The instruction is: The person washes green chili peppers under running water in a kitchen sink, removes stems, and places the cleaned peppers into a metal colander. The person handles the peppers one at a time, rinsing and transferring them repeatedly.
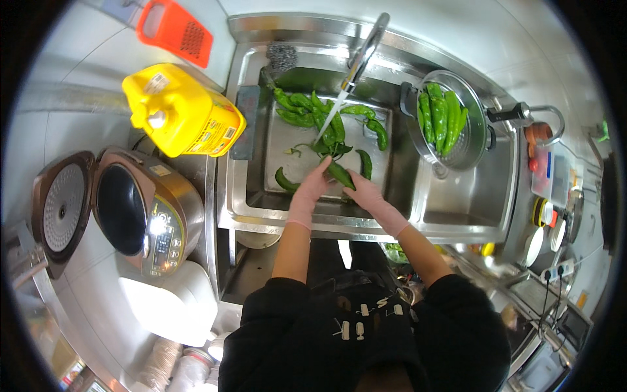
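Both my hands wear pale pink gloves. Between them, above the left sink basin, is a green pepper [340, 174]. My left hand [314, 187] grips its stem end and my right hand [366, 190] its lower end. Water runs from the faucet [365, 54] in a stream just beyond my hands. Several more green peppers [296, 118] lie scattered on the floor of the steel basin [294, 164]. To the right, a steel colander [472, 159] with black handles sits over the right basin and holds several long green peppers [441, 120].
A steel wool scrubber [282, 56] lies at the sink's back left corner, near a dark rectangular block [246, 122]. Left of the sink stand a yellow jug [183, 110] and an open rice cooker [171, 210]. An orange grater [176, 34] hangs on the wall. A second faucet [509, 113] reaches in from the right.
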